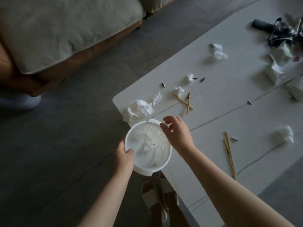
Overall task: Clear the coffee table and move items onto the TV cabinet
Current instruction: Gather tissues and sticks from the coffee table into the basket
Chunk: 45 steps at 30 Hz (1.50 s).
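White perforated colander [152,148]: held off the near corner of the coffee table [229,112], over the grey floor [65,145]. Inside it, crumpled white tissue [144,143] and one small dark speck.

Left hand [123,154]: grips the colander's near-left rim, thumb over the edge, fingers underneath.

Right hand [177,131]: hovers above the colander's far rim, fingers loosely spread and bent, holding nothing that I can make out.

On the table, corner end: a large crumpled tissue [141,109] right at the edge, just beyond the colander; three smaller wads [179,90] farther in; two crossed bamboo sticks [185,101]; scattered dark seed shells [203,79].

Middle: another pair of sticks [229,154] lying side by side near the right forearm, a shell beside them, a tissue wad [286,133] beyond.

Far end: a folded black umbrella [265,25] tangled with dark, shiny objects too blurred to name, and several pale packets [278,54].

Beyond the table: a sofa [57,35] with pale cushions. Below: feet in pale slippers [152,195].
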{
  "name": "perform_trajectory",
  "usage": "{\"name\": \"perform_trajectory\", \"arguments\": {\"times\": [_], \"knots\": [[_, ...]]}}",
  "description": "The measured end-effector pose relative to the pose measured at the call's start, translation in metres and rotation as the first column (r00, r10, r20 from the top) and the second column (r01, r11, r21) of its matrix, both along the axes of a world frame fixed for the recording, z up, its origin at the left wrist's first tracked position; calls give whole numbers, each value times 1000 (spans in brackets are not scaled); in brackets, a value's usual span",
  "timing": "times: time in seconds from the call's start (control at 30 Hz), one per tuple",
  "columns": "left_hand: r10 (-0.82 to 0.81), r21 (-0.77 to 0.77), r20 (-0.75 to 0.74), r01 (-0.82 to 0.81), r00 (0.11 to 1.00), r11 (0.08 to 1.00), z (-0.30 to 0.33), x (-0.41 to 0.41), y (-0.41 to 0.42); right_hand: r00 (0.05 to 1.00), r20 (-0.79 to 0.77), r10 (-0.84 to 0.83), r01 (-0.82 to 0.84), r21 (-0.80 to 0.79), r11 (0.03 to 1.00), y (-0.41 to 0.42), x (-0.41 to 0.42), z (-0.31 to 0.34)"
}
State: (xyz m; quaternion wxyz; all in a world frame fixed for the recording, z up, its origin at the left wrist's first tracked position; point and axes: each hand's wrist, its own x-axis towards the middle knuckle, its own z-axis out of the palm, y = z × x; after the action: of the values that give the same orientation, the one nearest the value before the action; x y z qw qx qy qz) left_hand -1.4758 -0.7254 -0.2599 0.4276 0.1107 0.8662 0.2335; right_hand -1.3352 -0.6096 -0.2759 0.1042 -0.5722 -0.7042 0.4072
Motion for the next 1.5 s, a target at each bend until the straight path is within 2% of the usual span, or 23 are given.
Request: {"name": "perform_trajectory", "arguments": {"times": [0.1, 0.37, 0.57, 0.73, 0.8, 0.93, 1.07, 1.17, 1.27, 1.33, 1.4, 1.43, 1.5], "knots": [[49, -28, -44, -50, 998, 998, 0, -20, -9, 998, 63, 5, -4, -25, 1000, 17, -14, -9], [202, -28, -65, -204, 977, 979, -4, -66, -31, 927, 241, 287, -262, -128, 956, 39, -84, -34], [237, -24, -128, -242, 963, 970, -19, -91, -34, 891, 336, 305, -295, -83, 952, 44, -124, -66], [242, -28, -182, -251, 953, 968, -32, -102, -28, 780, 402, 479, -456, -159, 876, 44, -133, -98], [219, -51, -197, -233, 956, 971, -35, -104, -26, 802, 380, 461, -436, -154, 887, 45, -125, -105], [212, -42, -171, -222, 962, 974, -29, -100, -16, 934, 274, 229, -196, -144, 970, 51, -102, -87], [196, -27, -162, -203, 967, 979, -6, -92, 3, 999, 52, 2, 5, -136, 991, 52, -89, -33], [191, -9, -153, -194, 970, 981, 12, -85, 23, 986, -125, -110, 91, -145, 985, 49, -86, 7], [148, 30, -145, -145, 978, 989, 28, -77, 46, 983, -179, -41, 29, -67, 997, 46, -84, 35], [106, 52, -153, -99, 982, 994, 35, -73, 62, 974, -180, 137, -152, -72, 986, 45, -85, 45], [41, 50, -205, -32, 978, 998, 39, -71, 78, 920, -191, 342, -368, -119, 922, 45, -84, 49], [5, 41, -234, 4, 972, 999, 41, -71, 85, 906, -198, 375, -403, -126, 907, 46, -81, 50], [-69, 18, -283, 77, 957, 997, 42, -74, 100, 931, -208, 301, -320, -63, 945, 54, -74, 50]]}}
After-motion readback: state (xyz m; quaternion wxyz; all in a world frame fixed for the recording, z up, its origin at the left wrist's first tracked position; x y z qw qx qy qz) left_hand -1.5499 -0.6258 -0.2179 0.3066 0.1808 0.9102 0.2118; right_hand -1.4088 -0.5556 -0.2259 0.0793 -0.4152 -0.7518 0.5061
